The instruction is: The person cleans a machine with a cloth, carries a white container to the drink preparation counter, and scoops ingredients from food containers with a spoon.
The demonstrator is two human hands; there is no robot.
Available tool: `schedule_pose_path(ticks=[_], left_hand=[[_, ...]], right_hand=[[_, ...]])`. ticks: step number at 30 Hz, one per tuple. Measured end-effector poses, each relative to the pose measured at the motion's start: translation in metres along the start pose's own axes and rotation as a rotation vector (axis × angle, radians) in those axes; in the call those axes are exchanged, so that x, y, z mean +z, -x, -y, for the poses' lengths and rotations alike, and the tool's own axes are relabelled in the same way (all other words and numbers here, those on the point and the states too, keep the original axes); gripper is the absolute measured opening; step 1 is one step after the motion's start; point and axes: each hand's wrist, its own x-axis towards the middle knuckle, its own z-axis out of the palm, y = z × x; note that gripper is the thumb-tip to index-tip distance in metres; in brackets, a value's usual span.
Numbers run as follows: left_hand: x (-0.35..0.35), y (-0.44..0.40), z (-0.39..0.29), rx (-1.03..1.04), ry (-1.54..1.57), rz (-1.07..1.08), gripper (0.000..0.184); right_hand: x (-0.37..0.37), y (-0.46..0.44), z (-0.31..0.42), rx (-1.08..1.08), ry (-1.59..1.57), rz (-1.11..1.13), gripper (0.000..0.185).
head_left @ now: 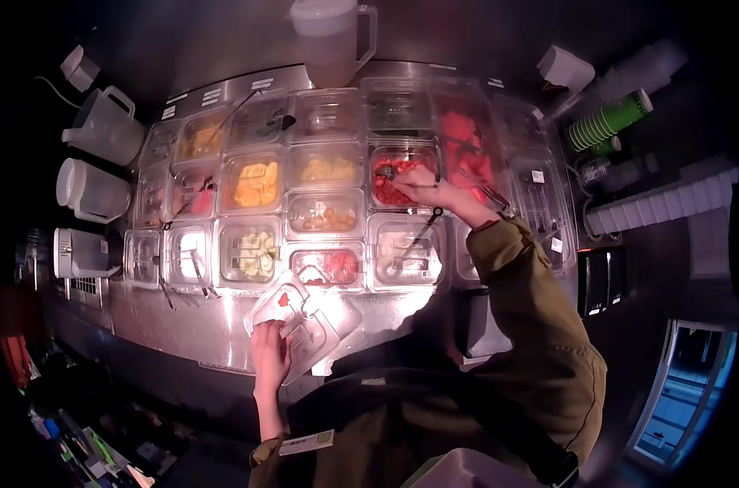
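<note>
Chopped red fruit [395, 193] sits in a clear rectangular tub [373, 151], toward the right of the middle row in a bank of similar tubs; its top is uncovered.

Right hand [421, 187]: over and partly inside that tub, fingers drawn together. A dark spoon-like end [388, 172] lies among the pieces just beyond the fingertips; cannot tell whether the fingers grip its handle. Forearm crosses the tubs from the lower right, presumably the direct line for this arm.

Left hand [270, 354]: fingers curled closed on the near edge of a clear plastic lid [314, 340], held at a tilt by the front of the steel counter [170, 325]. Gripping at the edge probably leaves most of the lid free, and holding it here keeps it off the uncovered fruit. A red patch shows near its far corner; nature unclear.

Neighbouring tubs, such as the one with orange-yellow slices [256, 185], are covered, likely to protect the contents. A black-ended utensil handle [437, 213] projects from the tub nearer the person, presumably for easy grasping. White-lidded pitcher [325, 37] stands behind the bank, out of the arms' way.
</note>
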Motion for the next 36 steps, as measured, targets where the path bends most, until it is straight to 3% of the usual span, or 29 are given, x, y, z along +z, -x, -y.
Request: schedule_pose_path(ticks=[3, 6, 10, 13, 14, 16, 19, 23, 26, 27, 30, 31, 34, 35, 36], left_hand=[[-0.004, 0.003, 0.003, 0.010, 0.013, 0.006, 0.025], [0.000, -0.008, 0.000, 0.029, 0.008, -0.020, 0.025], [-0.001, -0.019, -0.006, 0.042, 0.076, 0.012, 0.026], [0.001, -0.019, 0.002, 0.047, 0.034, 0.000, 0.027], [0.004, -0.021, 0.003, 0.059, 0.025, 0.000, 0.028], [0.010, -0.023, 0.004, 0.075, 0.044, -0.004, 0.027], [-0.002, -0.011, 0.005, 0.030, 0.035, 0.022, 0.026], [-0.001, -0.012, 0.006, -0.001, -0.006, 0.020, 0.026], [-0.006, -0.009, 0.006, 0.032, 0.007, -0.002, 0.027], [-0.006, -0.007, 0.007, 0.044, -0.014, -0.007, 0.028], [-0.004, -0.011, 0.013, 0.046, -0.054, 0.030, 0.029], [-0.006, -0.013, 0.009, 0.039, -0.032, 0.026, 0.030], [-0.005, -0.013, 0.018, 0.075, -0.043, 0.027, 0.030], [-0.003, -0.012, 0.022, 0.094, -0.043, 0.019, 0.030], [-0.005, -0.011, 0.015, 0.080, -0.038, 0.042, 0.029]], right_hand=[[-0.027, 0.016, 0.018, 0.051, -0.048, -0.119, 0.026], [-0.011, 0.016, 0.017, 0.037, -0.194, 0.132, 0.026], [-0.027, 0.014, 0.035, -0.091, -0.028, 0.019, 0.021], [-0.018, 0.015, 0.022, -0.047, -0.176, 0.189, 0.020], [0.000, 0.014, 0.023, 0.035, -0.243, 0.134, 0.020], [-0.012, 0.010, 0.031, -0.089, -0.230, 0.063, 0.021], [-0.055, 0.012, 0.027, 0.287, -0.410, 0.284, 0.017], [-0.005, 0.015, -0.011, 0.004, -0.227, 0.103, 0.013], [-0.046, 0.027, 0.025, 0.075, -0.201, 0.006, 0.014], [-0.057, 0.025, 0.024, 0.234, -0.253, 0.138, 0.017], [-0.018, 0.030, 0.005, -0.008, -0.196, -0.138, 0.017], [-0.019, 0.031, 0.005, 0.050, -0.197, -0.067, 0.016], [-0.030, 0.035, 0.006, 0.058, -0.111, -0.149, 0.014], [-0.030, 0.032, 0.006, -0.089, -0.052, -0.285, 0.014], [-0.015, 0.035, -0.004, -0.128, -0.091, -0.254, 0.014]])
